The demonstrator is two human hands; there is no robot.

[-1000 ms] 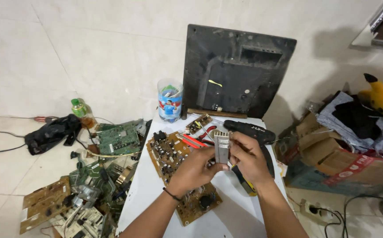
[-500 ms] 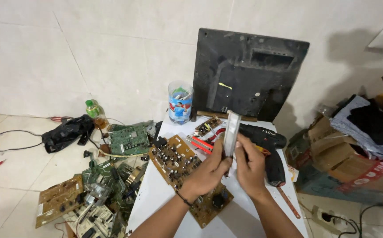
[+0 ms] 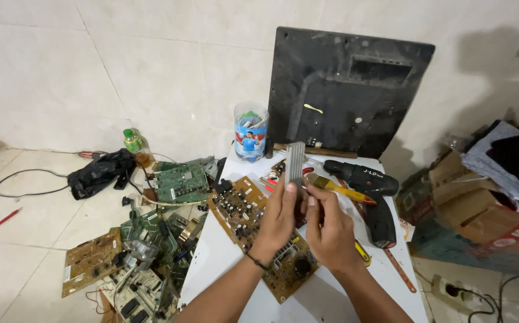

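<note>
My left hand (image 3: 278, 220) and my right hand (image 3: 329, 230) together hold a grey finned metal heat sink (image 3: 295, 162) upright above the white table (image 3: 211, 263). The left fingers grip its lower edge; the right fingers pinch it from the other side. Under my hands lies a brown circuit board (image 3: 243, 209) studded with small parts. A black cordless drill (image 3: 372, 191) lies to the right of my right hand, with a yellow-handled screwdriver (image 3: 337, 188) beside it.
A black monitor back cover (image 3: 349, 90) leans on the tiled wall. A plastic jar (image 3: 250, 131) stands beside it. Several circuit boards (image 3: 146, 245) litter the floor at left, with a black bag (image 3: 101, 170) and a green bottle (image 3: 133, 142). Cardboard boxes (image 3: 469, 215) and clothes sit at right.
My hands have turned the heat sink from flat-faced to standing on end and raised it. The camera view has shifted left.
</note>
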